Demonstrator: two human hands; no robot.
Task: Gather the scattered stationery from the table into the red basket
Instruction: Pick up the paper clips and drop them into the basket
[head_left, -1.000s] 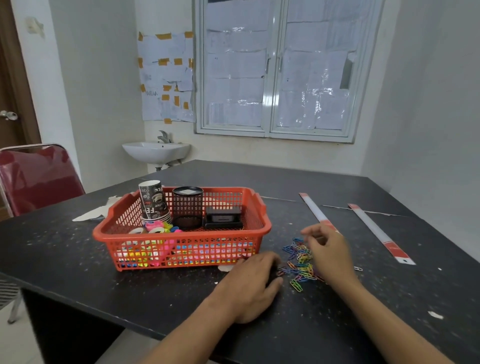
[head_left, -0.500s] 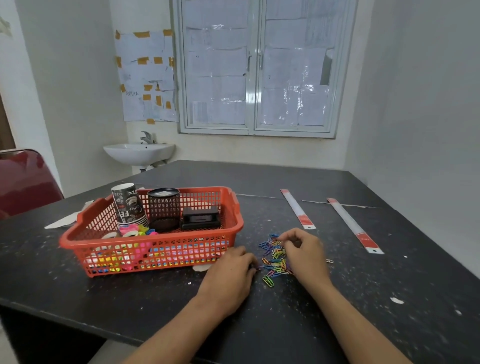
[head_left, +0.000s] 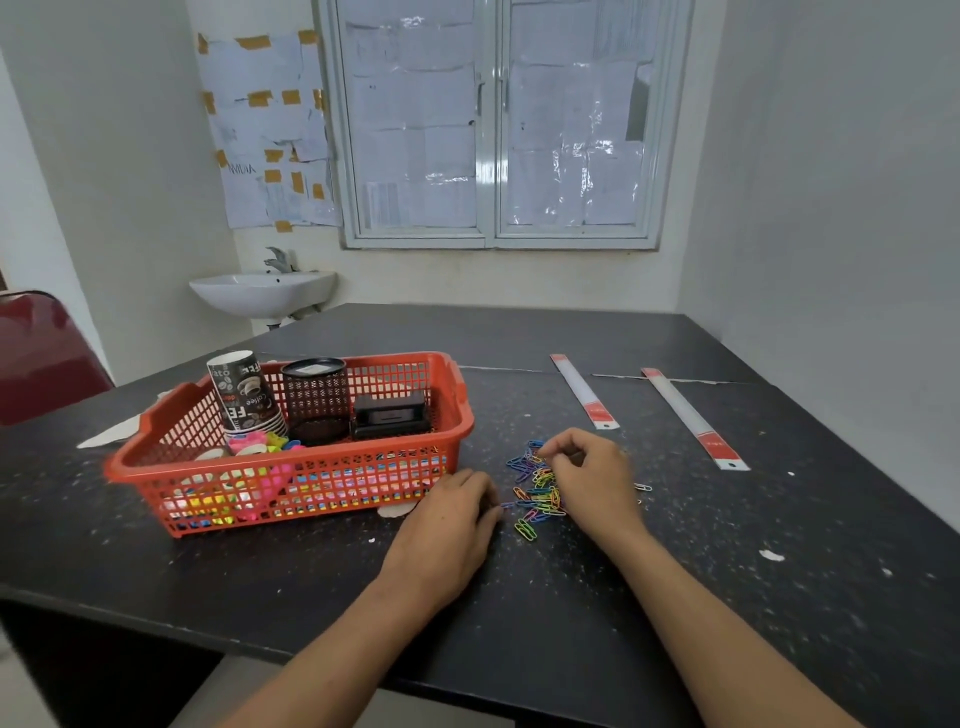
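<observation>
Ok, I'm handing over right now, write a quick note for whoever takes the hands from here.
Left hand: fingers curled on the table at the left edge of the paper clips; grip unclear.
Right hand: pinches clips at the pile's far side.
Done: cups, mesh holder and black box stand in the red basket.
Left: the clip pile, one stray clip to its right, the left ruler and right ruler farther back.

Both bare forearms reach forward. The left hand (head_left: 447, 525) lies knuckles-up on the tabletop (head_left: 545, 597), fingers curled under; the right hand (head_left: 592, 483) arches, fingers (head_left: 558, 447) bent inward.
</observation>
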